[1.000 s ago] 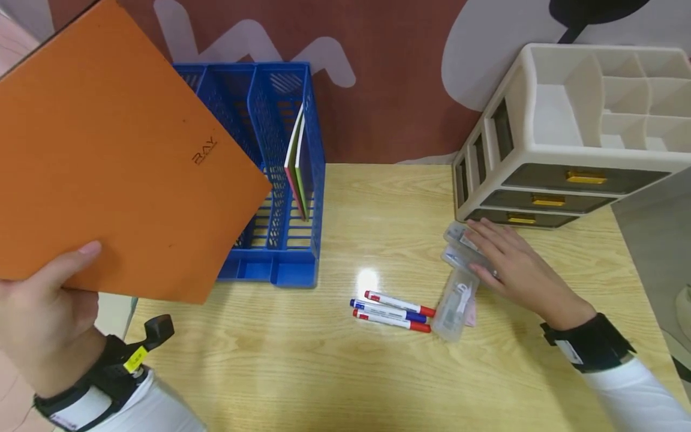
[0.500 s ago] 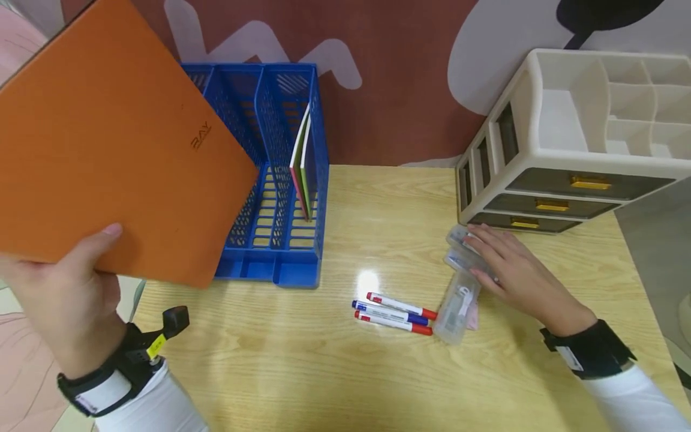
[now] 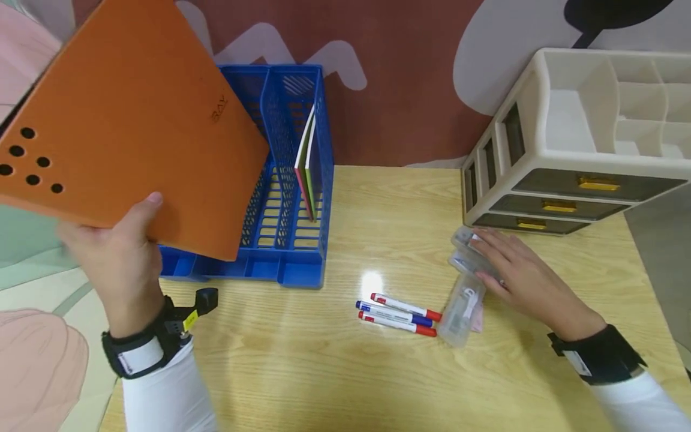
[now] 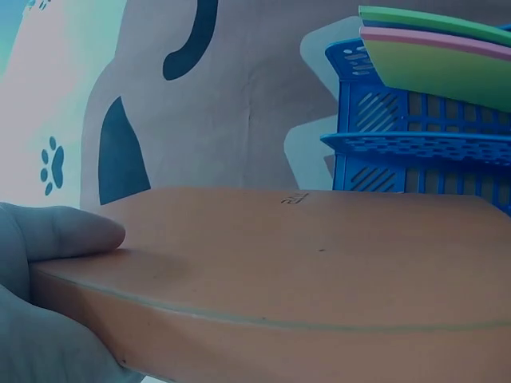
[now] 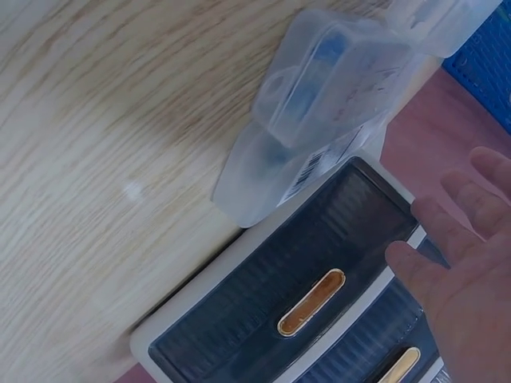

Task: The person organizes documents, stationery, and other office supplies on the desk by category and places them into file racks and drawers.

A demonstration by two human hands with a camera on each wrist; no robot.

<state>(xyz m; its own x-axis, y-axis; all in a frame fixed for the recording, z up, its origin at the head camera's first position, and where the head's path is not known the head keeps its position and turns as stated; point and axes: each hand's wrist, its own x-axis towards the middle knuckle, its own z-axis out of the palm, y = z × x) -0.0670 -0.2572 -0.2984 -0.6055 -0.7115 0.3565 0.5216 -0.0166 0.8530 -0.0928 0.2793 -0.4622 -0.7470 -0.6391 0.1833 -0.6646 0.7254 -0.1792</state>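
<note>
My left hand (image 3: 126, 264) grips the lower edge of a thick orange folder (image 3: 140, 120) marked RAY, thumb on its front. The folder is tilted and overlaps the left part of a blue file rack (image 3: 302, 270) in the head view. The left wrist view shows the thumb on the folder's (image 4: 263, 255) flat face and the rest of the hand under its edge. My right hand (image 3: 526, 288) is by several clear plastic cases (image 3: 459, 312) at the foot of a drawer unit, fingers extended. In the right wrist view its fingers are apart from the cases (image 5: 335, 88).
Three markers (image 3: 399, 315), two red and one blue, lie left of the cases. Thin booklets (image 3: 305, 168) lean in the rack's right compartment. The white drawer unit (image 3: 610, 159) with dark drawers stands at the back right. A patterned wall (image 3: 399, 90) rises behind the table.
The left hand has carried the orange folder up and to the right, baring dark holes at its lower left. The right hand has stayed by the cases.
</note>
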